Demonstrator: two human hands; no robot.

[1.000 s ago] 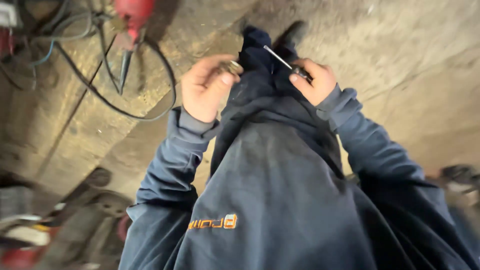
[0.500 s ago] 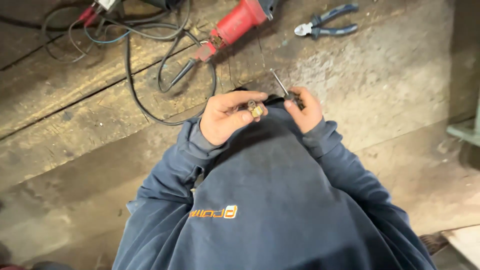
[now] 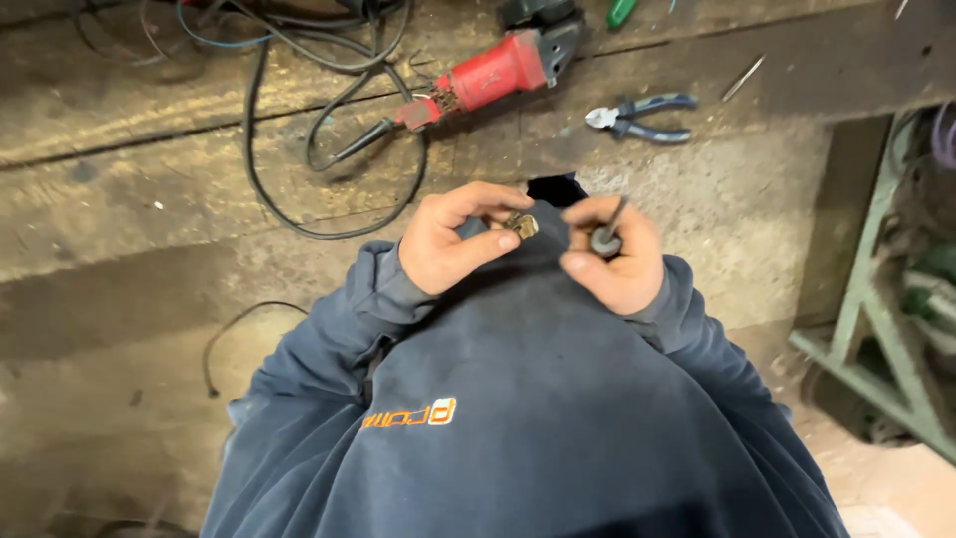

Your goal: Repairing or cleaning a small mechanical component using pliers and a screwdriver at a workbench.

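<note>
Seen from above, a person in a dark blue sweatshirt is holding two small things at the centre of the frame. The left hand is pinching a small brass-coloured part between thumb and forefinger. Just beside it, the right hand is curling its fingers around a thin screwdriver. On the concrete floor above them, a red angle grinder with black cable is lying at upper centre, blue-handled pliers to its right.
</note>
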